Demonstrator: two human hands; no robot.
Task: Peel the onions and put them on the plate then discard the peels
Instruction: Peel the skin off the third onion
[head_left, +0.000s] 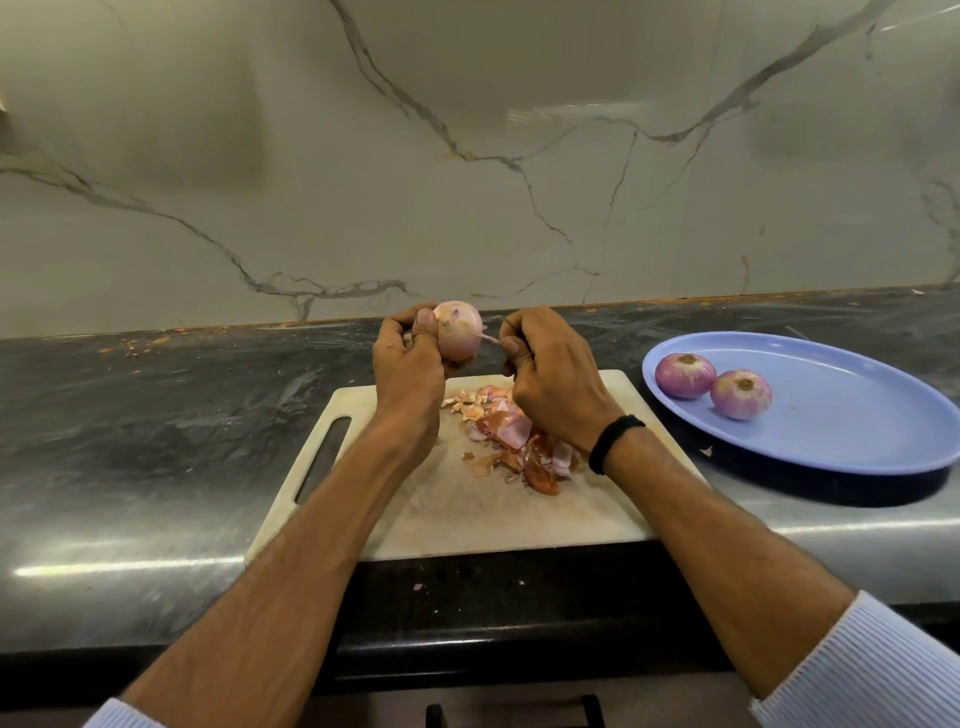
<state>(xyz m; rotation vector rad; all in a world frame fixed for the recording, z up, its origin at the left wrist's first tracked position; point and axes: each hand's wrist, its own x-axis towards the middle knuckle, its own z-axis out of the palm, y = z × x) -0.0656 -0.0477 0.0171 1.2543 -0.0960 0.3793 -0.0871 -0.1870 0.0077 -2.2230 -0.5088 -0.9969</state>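
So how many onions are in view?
3. One onion is gripped in the left hand above the cutting board, the right hand pinching a strip of skin on it; two peeled onions sit on the blue plate. None looks hidden.

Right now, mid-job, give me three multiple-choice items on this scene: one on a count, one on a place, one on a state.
1. How many onions lie on the blue plate? A one; B two; C four.
2. Where is the pile of peels? A on the plate; B in a bowl; C on the cutting board.
3. What is the left hand doing? A hanging open and empty; B gripping a third onion; C lifting the plate.

Key:
1. B: two purple bulbs sit side by side on it.
2. C: the scraps are heaped on the white board.
3. B: its fingers curl round the onion while the right hand pinches a strip of skin.
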